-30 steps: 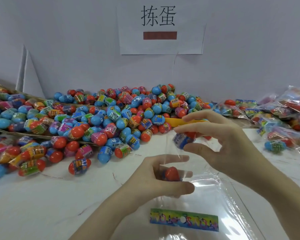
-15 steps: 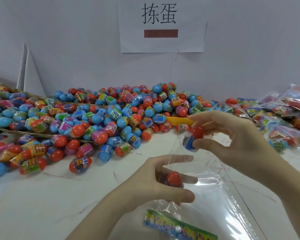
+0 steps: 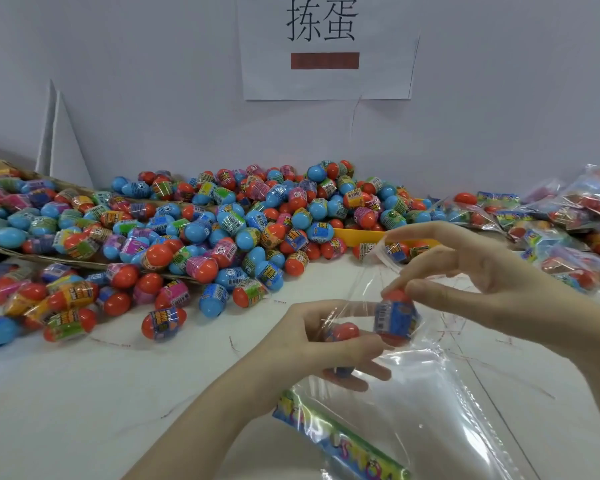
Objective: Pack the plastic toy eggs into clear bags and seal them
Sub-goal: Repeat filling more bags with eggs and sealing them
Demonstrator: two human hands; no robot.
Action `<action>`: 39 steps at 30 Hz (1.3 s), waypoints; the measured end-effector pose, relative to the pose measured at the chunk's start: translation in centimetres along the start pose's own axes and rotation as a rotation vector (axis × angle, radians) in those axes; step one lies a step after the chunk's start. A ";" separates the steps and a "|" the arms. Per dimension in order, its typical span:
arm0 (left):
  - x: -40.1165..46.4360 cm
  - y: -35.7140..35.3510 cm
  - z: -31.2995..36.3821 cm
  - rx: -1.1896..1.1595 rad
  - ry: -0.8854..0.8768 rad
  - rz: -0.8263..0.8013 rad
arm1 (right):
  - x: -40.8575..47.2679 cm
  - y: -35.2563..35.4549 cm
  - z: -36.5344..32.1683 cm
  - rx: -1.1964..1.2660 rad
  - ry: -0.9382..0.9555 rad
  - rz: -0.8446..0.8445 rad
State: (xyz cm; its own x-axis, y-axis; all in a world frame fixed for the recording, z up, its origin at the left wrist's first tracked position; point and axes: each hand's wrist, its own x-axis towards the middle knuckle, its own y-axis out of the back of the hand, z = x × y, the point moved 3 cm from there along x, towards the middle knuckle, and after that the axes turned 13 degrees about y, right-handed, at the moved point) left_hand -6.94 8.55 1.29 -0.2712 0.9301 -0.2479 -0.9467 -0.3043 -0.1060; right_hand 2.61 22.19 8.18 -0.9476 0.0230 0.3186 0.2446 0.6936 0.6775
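A clear plastic bag (image 3: 430,403) with a colourful printed header strip (image 3: 340,441) lies on the white table (image 3: 84,410) in front of me. My left hand (image 3: 312,344) grips the bag's open mouth together with a red toy egg (image 3: 343,332). My right hand (image 3: 465,285) pinches a red egg with a blue label (image 3: 395,317) at the bag's mouth, the film draped around it. A large heap of red and blue toy eggs (image 3: 222,230) covers the table behind.
Filled clear bags of eggs (image 3: 568,230) are piled at the right. A flattened cardboard sheet (image 3: 7,251) lies under the eggs at the left. A yellow tray edge (image 3: 357,235) shows in the heap. A paper sign (image 3: 326,46) hangs on the wall.
My right hand has come down and toward me with its egg, from above the bag to the bag's mouth beside my left hand. The bag has shifted slightly.
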 end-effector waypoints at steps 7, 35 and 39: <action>-0.1 -0.1 -0.1 0.085 0.034 -0.031 | 0.1 -0.3 0.4 0.005 -0.041 0.027; 0.7 1.0 -0.8 -0.101 -0.024 0.259 | 0.8 -2.5 0.7 -0.008 0.088 0.058; 0.7 1.0 -0.8 -0.092 0.000 0.270 | 0.8 -2.9 1.1 -0.047 0.085 -0.030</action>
State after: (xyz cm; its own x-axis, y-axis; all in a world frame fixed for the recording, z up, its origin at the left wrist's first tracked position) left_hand -7.91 8.71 0.26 -0.5111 0.8131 -0.2786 -0.8205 -0.5581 -0.1236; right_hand 0.90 20.95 5.77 -0.9341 -0.0601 0.3519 0.2278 0.6586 0.7172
